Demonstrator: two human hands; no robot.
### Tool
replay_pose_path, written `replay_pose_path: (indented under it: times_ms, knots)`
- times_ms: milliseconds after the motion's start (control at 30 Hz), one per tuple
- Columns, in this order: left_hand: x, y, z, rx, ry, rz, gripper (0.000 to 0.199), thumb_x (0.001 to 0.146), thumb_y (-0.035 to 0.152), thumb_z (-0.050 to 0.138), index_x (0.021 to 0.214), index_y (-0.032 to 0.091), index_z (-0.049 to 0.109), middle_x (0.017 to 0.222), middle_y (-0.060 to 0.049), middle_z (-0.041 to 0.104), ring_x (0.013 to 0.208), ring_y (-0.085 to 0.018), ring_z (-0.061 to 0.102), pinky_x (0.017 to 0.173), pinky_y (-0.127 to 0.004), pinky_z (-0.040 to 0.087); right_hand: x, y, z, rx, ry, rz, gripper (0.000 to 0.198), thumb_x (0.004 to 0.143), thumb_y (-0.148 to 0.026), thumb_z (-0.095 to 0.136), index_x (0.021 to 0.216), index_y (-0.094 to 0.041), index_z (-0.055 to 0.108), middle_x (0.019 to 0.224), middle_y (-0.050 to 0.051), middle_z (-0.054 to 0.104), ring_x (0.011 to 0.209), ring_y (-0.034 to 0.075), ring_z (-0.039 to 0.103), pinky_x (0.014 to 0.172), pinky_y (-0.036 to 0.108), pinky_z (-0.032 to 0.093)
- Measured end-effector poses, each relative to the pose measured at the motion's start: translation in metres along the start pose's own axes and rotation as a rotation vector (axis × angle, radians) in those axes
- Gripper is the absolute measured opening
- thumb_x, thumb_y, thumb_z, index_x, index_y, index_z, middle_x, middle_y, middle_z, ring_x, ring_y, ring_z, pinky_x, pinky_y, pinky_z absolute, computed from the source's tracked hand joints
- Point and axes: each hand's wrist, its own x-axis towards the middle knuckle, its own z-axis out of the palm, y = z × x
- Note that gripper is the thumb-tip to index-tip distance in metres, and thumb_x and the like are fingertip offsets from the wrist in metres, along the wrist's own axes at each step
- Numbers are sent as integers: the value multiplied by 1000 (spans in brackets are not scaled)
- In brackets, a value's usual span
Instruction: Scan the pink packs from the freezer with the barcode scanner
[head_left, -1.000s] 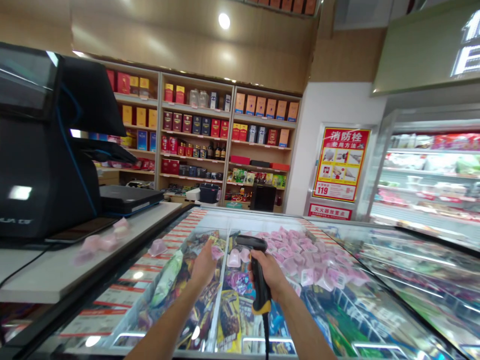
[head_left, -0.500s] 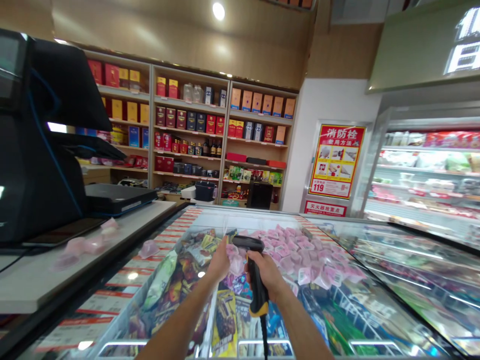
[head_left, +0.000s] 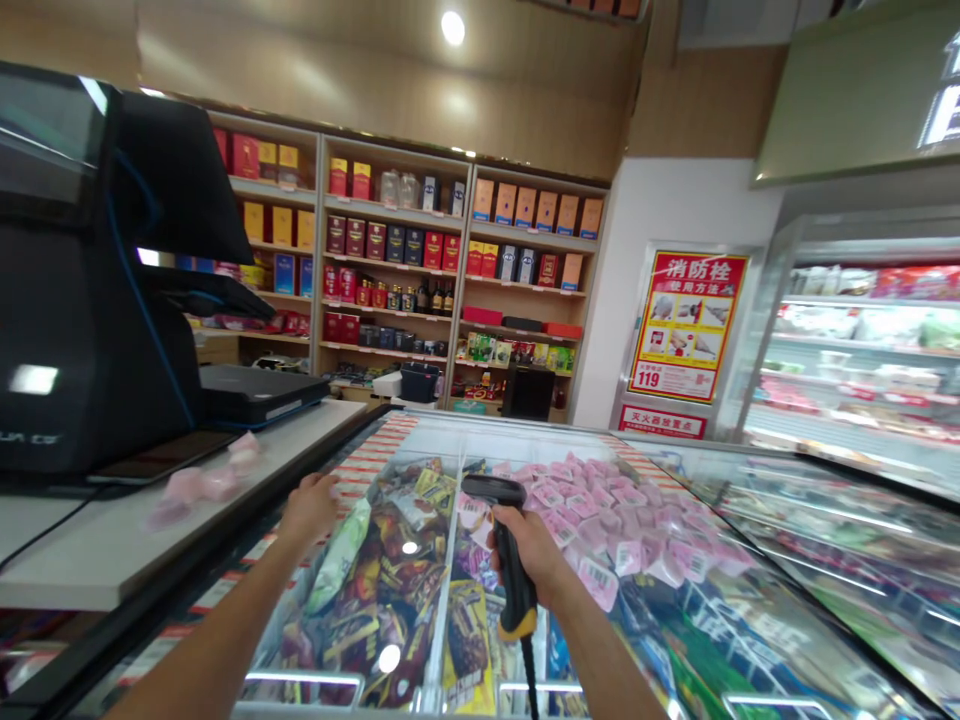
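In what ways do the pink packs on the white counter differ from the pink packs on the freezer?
The counter packs are only a few, while the freezer packs form a large, crowded group. Several freezer packs show barcode labels; on the counter packs, no label can be made out. Both are pink.

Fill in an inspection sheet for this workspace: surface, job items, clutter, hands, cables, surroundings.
Surface: glass-topped freezer, packets visible through the glass.
Job items: black-and-yellow scanner in hand; pile of pink packs on the glass, right of centre.
Clutter: a few loose pink pieces on the white counter, beside a black terminal.
Left hand: over the freezer's left edge strip; grip unclear.
Right hand: wrapped around the scanner handle.
Cables: scanner cord hangs down; thin black cable on the counter.
Surroundings: stocked wall shelves, red fire-hydrant poster.
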Motion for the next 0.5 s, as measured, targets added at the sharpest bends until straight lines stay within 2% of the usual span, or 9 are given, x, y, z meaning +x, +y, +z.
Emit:
replay_pose_path:
  times_ms: [167,300,500]
  knots:
    - [0,12,13,-195,-131,-87,28,77,28,49,103,17,50,108,-5,53,93,-18,53,78,-40,43,-3,-5,2,-3,-1,-11,27,66,-41,46,61,-14,48,40,-2,49,30,7,41,32,20,34]
    - [-14,45,35,-489,-286,-177,28,79,30,47,103,16,49,101,-5,56,82,-15,56,69,-35,47,-5,-7,4,-37,-8,-10,30,68,-41,43,57,-14,48,38,-1,48,29,7,40,31,20,34]
    - [-34,96,63,-859,-487,-243,28,79,29,46,104,17,49,103,-5,55,84,-15,56,70,-35,47,-14,-7,-2,-17,-48,-40,30,66,-43,45,59,-14,49,41,-2,49,31,8,41,31,20,35]
